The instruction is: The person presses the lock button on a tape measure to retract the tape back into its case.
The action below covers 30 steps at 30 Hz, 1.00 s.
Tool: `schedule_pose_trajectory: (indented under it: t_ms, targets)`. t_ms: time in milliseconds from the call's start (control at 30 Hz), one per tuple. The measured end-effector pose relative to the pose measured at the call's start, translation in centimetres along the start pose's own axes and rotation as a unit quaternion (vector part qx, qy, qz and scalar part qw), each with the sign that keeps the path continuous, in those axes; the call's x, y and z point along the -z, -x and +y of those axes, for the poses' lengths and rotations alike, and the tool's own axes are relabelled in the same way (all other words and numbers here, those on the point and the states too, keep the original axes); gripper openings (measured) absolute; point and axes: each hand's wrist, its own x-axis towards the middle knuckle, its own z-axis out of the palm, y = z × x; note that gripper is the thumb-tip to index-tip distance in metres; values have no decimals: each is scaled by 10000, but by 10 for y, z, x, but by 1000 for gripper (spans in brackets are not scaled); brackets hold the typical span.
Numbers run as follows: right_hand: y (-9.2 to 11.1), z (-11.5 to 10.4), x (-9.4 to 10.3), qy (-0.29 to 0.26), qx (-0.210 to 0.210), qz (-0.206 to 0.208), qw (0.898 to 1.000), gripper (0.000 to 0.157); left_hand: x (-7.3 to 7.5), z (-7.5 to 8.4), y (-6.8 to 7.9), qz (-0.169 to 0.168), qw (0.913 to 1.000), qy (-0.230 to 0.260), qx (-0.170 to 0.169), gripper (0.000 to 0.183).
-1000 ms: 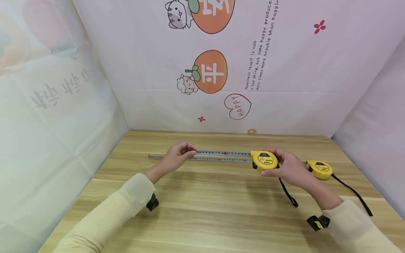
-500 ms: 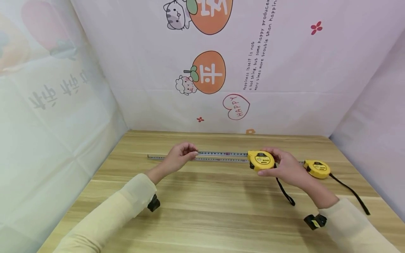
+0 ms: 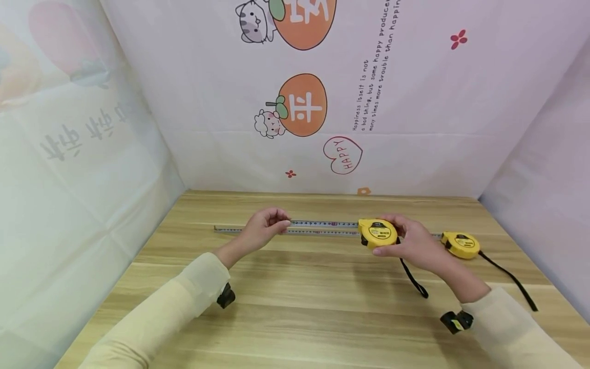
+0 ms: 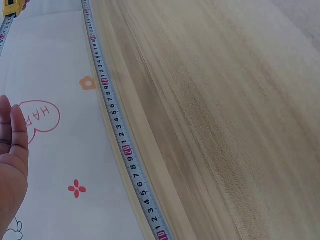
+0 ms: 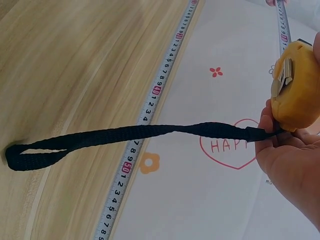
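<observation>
My right hand (image 3: 417,243) grips a yellow tape measure (image 3: 378,234), thumb along its near side and fingers behind it. From its left side a short stretch of blade (image 3: 324,223) runs out. My left hand (image 3: 264,229) pinches the blade's free end between thumb and fingertips. Hanging from the held case is a black wrist strap (image 5: 115,135), which shows large in the right wrist view. Behind my right wrist, a second yellow tape measure (image 3: 461,245) lies on the table, its long blade (image 4: 120,125) pulled out leftward, parallel to the held one.
The wooden table (image 3: 295,307) ends at a printed white cloth wall (image 3: 415,159) at the back, with cloth on both sides. A second black strap (image 3: 511,279) trails to the right. Small black cameras (image 3: 226,295) hang at both wrists.
The held tape measure and my right hand have shifted slightly left, and my left hand slightly right. The stretch of blade between my hands is shorter. The head view has turned a little.
</observation>
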Motion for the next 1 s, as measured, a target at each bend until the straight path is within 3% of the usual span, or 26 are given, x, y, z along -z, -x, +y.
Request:
schedule_pose_trajectory:
  t_ms: [700,1000]
  targets:
    - [-3,-8,-4,-180,-27,-46,9998,85,-5,2,-4,-43,10000,70,15,12]
    - [-4,-9,-9,-266,-2,-24,9996,86,-8,5,-4,-46,9998,115,175,14]
